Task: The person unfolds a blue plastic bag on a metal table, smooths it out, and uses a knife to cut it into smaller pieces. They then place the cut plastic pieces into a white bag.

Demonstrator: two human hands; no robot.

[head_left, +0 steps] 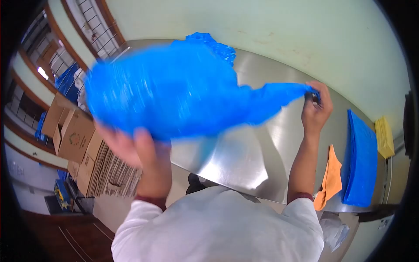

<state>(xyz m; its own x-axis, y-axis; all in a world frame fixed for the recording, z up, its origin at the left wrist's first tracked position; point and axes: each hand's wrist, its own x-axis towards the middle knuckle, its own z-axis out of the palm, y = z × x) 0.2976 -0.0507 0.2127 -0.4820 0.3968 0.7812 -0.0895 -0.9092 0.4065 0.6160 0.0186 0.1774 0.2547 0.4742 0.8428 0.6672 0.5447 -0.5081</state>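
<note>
A large, full blue plastic bag (170, 94) is held up above the metal table (244, 153), slightly blurred. Its bulky end lies to the left, where my left hand (135, 146) supports it from below; some of those fingers are hidden behind the bag. The bag narrows into a twisted neck toward the right. My right hand (317, 105) has its fingers wrapped round the end of that neck, with a small dark item partly showing between them.
Crumpled blue plastic (218, 48) lies at the table's back edge. On the right are an orange cloth (330, 179), folded blue sheets (361, 159) and a yellow stack (384, 136). Cardboard boxes (76, 137) and flattened cardboard (113, 172) stand left.
</note>
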